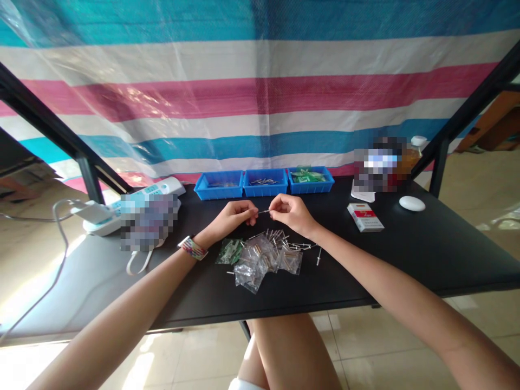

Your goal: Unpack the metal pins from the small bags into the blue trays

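Note:
My left hand (pixel 238 214) and my right hand (pixel 289 212) meet above the black table (pixel 426 254), fingers pinched together. Between them runs a thin metal pin (pixel 264 211), held at both ends. Just below the hands lies a pile of small clear plastic bags (pixel 260 260) with metal parts inside, and loose metal pins (pixel 298 246) are scattered to the right of it. A small bag with green parts (pixel 229 251) lies at the pile's left. A coloured band sits on my left wrist (pixel 192 248).
Three blue trays (pixel 264 183) line the table's back edge, the right one holding green pieces. A white power strip (pixel 122 208) with a cable sits at the left. A red-and-white box (pixel 364 217), a white round object (pixel 411 203) and a bottle (pixel 410 154) stand at the right. A striped tarp hangs behind.

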`<state>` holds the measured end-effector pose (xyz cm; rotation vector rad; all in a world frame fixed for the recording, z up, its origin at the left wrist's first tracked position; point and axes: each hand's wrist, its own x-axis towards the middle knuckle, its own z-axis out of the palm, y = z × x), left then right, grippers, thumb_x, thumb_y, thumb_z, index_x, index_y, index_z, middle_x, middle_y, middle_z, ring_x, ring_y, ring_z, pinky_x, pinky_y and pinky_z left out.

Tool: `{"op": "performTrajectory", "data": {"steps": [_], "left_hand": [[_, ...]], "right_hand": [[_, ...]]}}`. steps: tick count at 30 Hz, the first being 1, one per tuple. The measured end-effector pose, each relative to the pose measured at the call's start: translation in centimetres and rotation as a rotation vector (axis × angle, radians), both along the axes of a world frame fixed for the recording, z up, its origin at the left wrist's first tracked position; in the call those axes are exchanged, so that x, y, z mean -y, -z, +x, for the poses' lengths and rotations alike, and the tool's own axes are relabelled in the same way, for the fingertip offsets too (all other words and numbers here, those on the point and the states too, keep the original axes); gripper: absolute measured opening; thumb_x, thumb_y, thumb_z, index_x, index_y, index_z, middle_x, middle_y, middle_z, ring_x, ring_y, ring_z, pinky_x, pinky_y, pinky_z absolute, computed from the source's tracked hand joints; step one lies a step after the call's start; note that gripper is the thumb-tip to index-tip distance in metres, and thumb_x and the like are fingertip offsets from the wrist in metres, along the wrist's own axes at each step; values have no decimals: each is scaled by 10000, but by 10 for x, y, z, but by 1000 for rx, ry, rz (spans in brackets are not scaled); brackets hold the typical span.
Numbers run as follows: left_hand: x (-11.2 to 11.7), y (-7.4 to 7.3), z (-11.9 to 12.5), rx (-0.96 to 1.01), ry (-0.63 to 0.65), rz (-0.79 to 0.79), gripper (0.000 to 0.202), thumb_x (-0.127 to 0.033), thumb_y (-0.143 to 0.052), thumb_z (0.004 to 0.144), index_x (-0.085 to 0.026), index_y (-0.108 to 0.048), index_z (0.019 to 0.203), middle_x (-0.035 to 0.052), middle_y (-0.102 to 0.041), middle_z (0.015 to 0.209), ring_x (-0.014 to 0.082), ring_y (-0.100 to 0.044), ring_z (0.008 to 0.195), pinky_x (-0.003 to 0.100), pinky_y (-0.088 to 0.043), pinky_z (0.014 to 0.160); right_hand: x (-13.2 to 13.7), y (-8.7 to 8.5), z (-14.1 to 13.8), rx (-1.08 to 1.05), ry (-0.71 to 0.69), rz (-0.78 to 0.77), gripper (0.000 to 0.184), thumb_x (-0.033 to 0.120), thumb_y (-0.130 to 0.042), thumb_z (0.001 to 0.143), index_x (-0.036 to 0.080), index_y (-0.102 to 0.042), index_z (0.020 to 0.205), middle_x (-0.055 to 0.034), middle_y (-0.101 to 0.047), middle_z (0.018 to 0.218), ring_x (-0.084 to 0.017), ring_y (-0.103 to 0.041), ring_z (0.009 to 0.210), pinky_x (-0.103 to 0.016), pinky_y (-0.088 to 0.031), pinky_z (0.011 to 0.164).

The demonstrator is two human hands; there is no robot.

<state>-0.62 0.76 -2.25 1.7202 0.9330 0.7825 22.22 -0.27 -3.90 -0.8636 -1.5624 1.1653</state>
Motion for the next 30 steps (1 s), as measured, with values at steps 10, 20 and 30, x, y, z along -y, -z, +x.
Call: {"op": "performTrajectory", "data": {"steps": [10,20,30], "left_hand": [[-2,5,0,66,18,-27,386,-496,-824,818,-136,-685,832,30,-696,724,132,-618,651,255,-490,651],[-4,9,-1,180,20,-73,323,-468,-687,936,-157,-601,940,28,-696,760,143,-659,664,250,-502,632],[-4,8,-1,136,24,-56,257,-386,-684,916,-141,-628,967,24,-696,757,135,-633,651,253,-492,640]], "right_hand": [[1,-1,0,-93,-82,-86,138,209,-737,734,190,-608,781,40,-628,682,-136,-661,599,-274,-534,617],[-21,-13,15,-293,146,-225,374,340,-820,734,185,-735,1063,-47,-774,912,-159,-717,668,-304,-613,642],[-5,-10,14,468,-202,217,156,97,-714,800,176,-830,869,-26,-684,823,-109,-573,665,-245,-438,626]]}}
